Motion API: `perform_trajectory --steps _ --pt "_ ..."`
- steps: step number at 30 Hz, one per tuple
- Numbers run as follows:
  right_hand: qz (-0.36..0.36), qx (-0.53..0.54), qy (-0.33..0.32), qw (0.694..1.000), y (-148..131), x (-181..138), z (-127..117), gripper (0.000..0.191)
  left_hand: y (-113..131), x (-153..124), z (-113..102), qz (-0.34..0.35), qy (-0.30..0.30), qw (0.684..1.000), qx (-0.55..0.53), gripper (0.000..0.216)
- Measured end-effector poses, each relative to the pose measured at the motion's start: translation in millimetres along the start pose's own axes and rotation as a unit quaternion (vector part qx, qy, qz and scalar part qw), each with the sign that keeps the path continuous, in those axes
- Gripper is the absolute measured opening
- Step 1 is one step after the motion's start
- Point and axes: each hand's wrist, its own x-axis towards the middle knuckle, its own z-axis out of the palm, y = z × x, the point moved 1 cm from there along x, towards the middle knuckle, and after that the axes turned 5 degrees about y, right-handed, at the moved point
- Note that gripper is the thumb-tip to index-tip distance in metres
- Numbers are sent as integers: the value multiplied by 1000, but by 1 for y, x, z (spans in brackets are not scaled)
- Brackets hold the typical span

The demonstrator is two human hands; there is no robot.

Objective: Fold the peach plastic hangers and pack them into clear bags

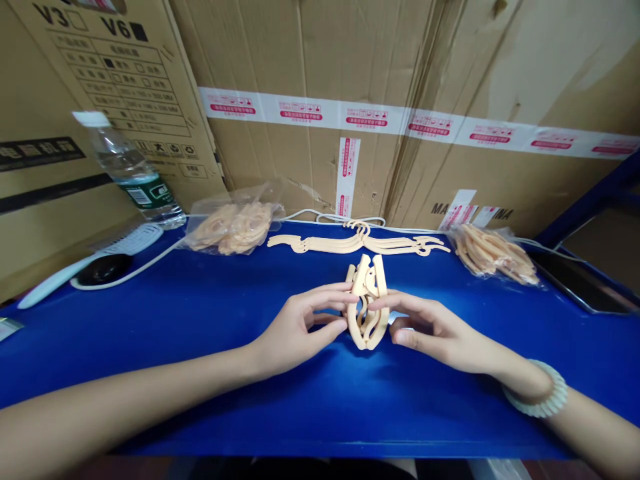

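Between my two hands, folded beige plastic hangers (381, 293) stand over the blue table, their arms swung together and their hooks tucked inside. My left hand (305, 320) grips the left side, fingers across the front edge and thumb low. From the right, my right hand (430, 327) presses its fingertips on the other side, with the thumb bent beneath. How many hangers are in the bundle is hard to make out. Just behind lie several unfolded beige hangers (335, 245), stacked with their hooks together.
Clear bags of beige hanger pieces lie at back left (235, 227) and back right (495, 253). A water bottle (135, 177), a white fly swatter (90, 263) and a black mouse (105, 269) are on the left. A dark tablet (583, 280) rests at right. Cardboard boxes (300, 160) wall the back.
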Motion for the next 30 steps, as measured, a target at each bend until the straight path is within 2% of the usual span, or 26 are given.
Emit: perform_trajectory --steps 6,9,12,15,18,20,24,30 --pt "16 -8 -10 1000 -1 -1 -1 46 4 -2 0 48 -16 998 23 30" --pt "16 -7 -7 1000 -2 0 -1 45 5 -3 -2 66 -38 996 39 39" --pt "13 -2 26 1000 -1 1 -8 45 5 -3 -4 121 -61 987 85 49" --pt "40 -21 85 995 3 0 -22 49 7 -2 -7 150 -41 976 155 45" --pt "59 -102 108 987 9 -1 -35 54 8 -1 -9 153 -21 963 219 39" --pt "53 -186 88 977 12 -2 -40 58 8 -2 -10 160 -27 952 260 38" --pt "18 -297 40 954 15 -3 -38 67 5 -4 -9 189 -74 925 320 38" --pt "-8 -387 17 922 15 -3 -29 76 5 -7 -7 214 -162 884 383 37"
